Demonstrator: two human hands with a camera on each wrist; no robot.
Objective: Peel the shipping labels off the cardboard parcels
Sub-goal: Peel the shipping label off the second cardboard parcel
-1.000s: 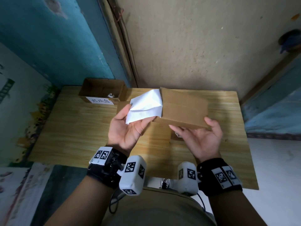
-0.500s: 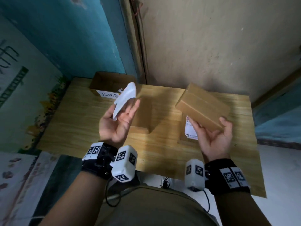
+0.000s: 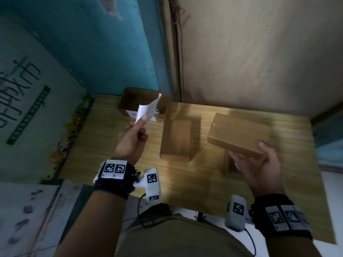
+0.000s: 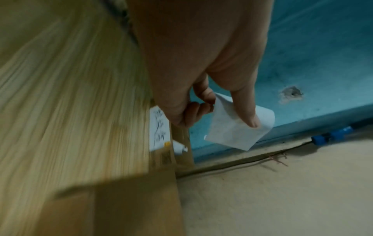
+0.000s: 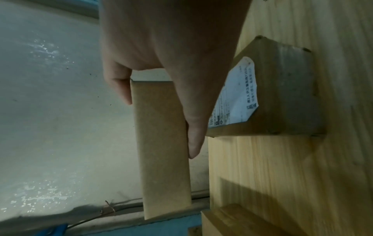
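The peeled shipping label (image 3: 147, 110), white and curled, is pinched between thumb and fingers of the left hand (image 3: 132, 140), sticking up past the fingertips above the far left part of the wooden table (image 3: 104, 141), in front of an open cardboard box (image 3: 130, 101) that carries a handwritten white tag. The right hand (image 3: 259, 166) grips a bare cardboard parcel (image 3: 238, 135) from below, thumb on its near edge, holding it tilted above the table's right side. Under it stands another parcel (image 5: 282, 89) on the table, a printed label (image 5: 236, 95) stuck on its face. A third plain parcel (image 3: 176, 140) lies mid-table between the hands.
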